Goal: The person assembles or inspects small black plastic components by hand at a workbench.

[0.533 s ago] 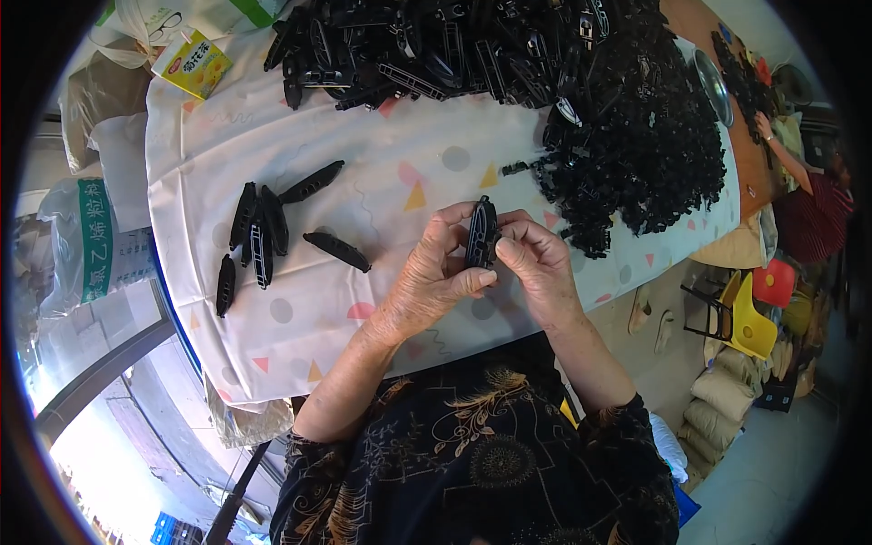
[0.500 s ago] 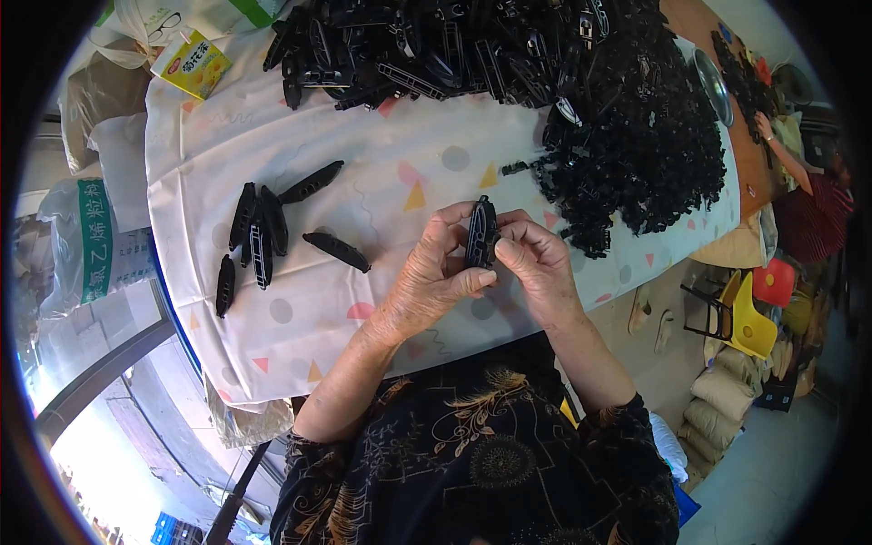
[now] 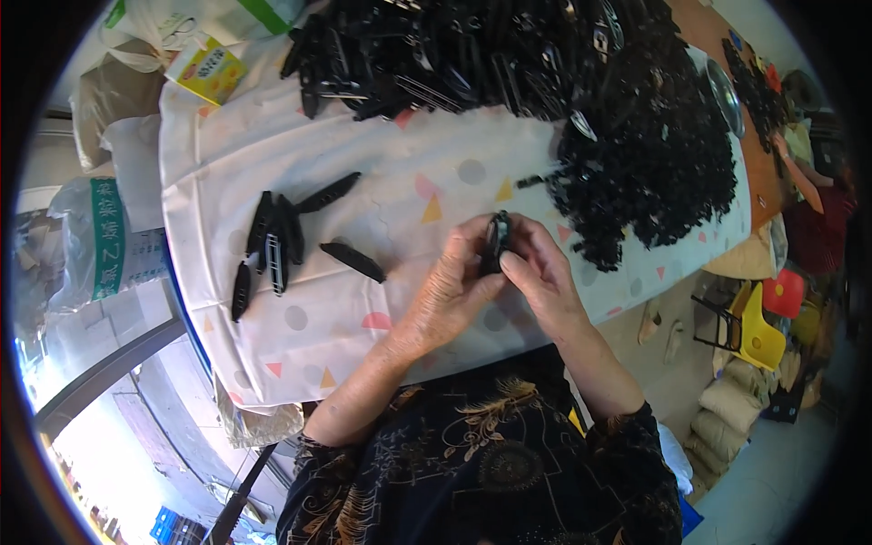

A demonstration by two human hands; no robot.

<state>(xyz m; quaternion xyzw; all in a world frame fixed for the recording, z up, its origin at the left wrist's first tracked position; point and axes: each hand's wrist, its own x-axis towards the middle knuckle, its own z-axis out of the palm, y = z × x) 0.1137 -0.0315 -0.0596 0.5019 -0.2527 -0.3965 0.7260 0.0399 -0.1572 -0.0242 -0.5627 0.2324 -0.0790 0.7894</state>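
Between my two hands, over the near part of the table, is an elongated black plastic clip [image 3: 497,243], held nearly upright. My left hand [image 3: 459,272] grips it from the left with bent fingers and thumb. From the right, my right hand [image 3: 542,268] closes on its lower part, thumb pressed against it. The clip's lower end is hidden by my fingers. To the left lies a small group of similar black clips [image 3: 289,232] on the patterned cloth, with a single clip [image 3: 352,262] lying apart, nearer my left hand.
A large heap of long black clips [image 3: 454,64] covers the table's far side. Beside it on the right is a pile of small black parts [image 3: 645,182]. A yellow carton [image 3: 207,73] stands at the far left. At right, a person [image 3: 817,218] reaches toward another table.
The view has shifted a little, so the table things sit slightly right and lower. The clip in my hands has turned more edge-on, and my right fingers have closed further around it.
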